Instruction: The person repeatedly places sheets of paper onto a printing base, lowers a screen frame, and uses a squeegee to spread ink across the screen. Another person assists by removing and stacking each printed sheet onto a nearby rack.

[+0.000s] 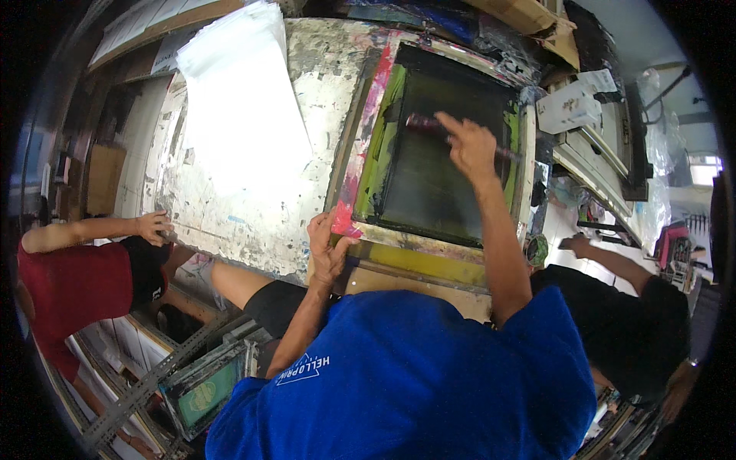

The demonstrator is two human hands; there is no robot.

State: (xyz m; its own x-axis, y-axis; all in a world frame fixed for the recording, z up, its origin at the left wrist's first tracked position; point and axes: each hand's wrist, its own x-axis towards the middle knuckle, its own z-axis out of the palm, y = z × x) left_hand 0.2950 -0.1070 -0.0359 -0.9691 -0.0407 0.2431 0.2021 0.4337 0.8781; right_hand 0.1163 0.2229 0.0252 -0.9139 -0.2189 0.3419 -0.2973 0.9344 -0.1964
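A blue shirt (pixel 414 376) fills the foreground. Beyond it, the left hand (pixel 326 249) pinches the screen frame's (pixel 429 257) near corner; the right hand (pixel 469 146) grips the squeegee (pixel 423 123) at the frame's far end, the stroke apparently barely begun.

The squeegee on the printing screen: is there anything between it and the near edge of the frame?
Nothing visible. The right hand holds the squeegee; below it the dark mesh lies bare. The left hand grips the frame's near corner, off to the side.

A white box (pixel 568 107) with dark print sits by the worktop's far right corner, beyond the printing frame.
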